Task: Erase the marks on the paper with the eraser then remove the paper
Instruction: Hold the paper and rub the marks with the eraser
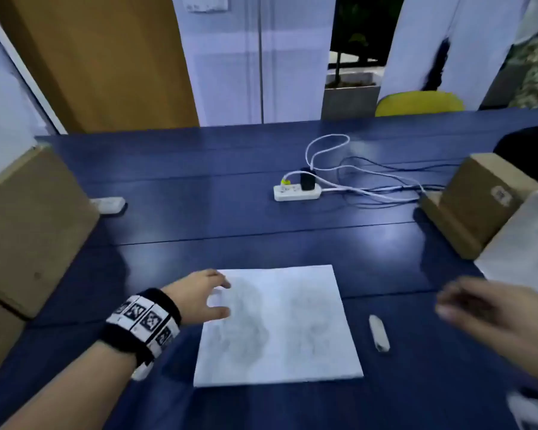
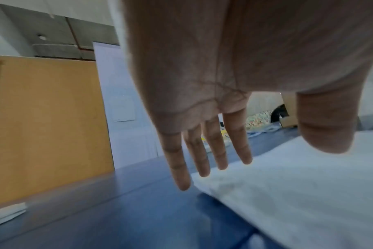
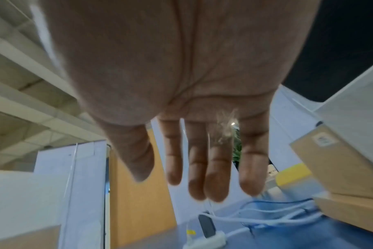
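A white sheet of paper with faint grey pencil smudges lies flat on the blue table, near the front edge. A small white eraser lies on the table just right of the paper. My left hand hovers over the paper's upper left corner with fingers spread and straight; in the left wrist view its fingers hang just above the paper's edge. Blurred, my right hand is in the air to the right of the eraser, fingers straight and holding nothing.
Cardboard boxes stand at the left and right of the table. A white power strip with a black plug and looping cables lies behind the paper. A white bag sits at the right edge.
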{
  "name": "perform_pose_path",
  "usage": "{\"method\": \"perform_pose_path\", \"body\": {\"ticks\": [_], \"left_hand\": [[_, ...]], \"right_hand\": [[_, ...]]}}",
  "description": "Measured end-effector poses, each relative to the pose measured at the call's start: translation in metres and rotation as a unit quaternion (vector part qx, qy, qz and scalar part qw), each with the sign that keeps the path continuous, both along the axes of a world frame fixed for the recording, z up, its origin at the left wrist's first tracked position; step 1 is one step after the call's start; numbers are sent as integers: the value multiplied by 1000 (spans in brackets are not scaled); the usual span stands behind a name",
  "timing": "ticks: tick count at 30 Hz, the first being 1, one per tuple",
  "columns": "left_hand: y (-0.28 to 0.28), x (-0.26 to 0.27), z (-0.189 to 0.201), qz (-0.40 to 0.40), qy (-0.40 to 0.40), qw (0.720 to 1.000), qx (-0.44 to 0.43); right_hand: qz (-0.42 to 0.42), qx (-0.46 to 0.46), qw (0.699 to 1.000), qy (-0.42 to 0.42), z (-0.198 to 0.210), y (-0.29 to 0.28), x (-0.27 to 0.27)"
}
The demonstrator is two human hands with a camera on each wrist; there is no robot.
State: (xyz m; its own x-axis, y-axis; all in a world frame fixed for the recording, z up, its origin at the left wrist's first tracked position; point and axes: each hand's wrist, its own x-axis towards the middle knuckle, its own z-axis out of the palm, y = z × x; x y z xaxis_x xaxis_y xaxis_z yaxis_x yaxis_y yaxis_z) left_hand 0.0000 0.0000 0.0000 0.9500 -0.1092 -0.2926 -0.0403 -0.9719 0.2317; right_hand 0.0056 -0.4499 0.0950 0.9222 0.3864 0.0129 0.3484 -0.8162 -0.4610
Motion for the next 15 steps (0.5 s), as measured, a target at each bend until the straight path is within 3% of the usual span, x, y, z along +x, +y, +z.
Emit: {"method": "perform_pose_path", "body": {"ticks": [3, 5, 9, 15], "left_hand": [[-5, 2, -16, -10, 31, 999, 42], [-3, 2, -24, -15, 20, 999, 41], [0, -1, -26, -5, -7, 999, 33], [-2, -17, -23, 3, -21, 999, 33]], "right_hand": [[-16, 35, 997, -60, 7, 32, 41], [-21, -13, 997, -67, -2, 52, 70], [-15, -210, 976, 47, -52, 78, 84], [-19, -302, 942, 143, -91, 95, 42]]}}
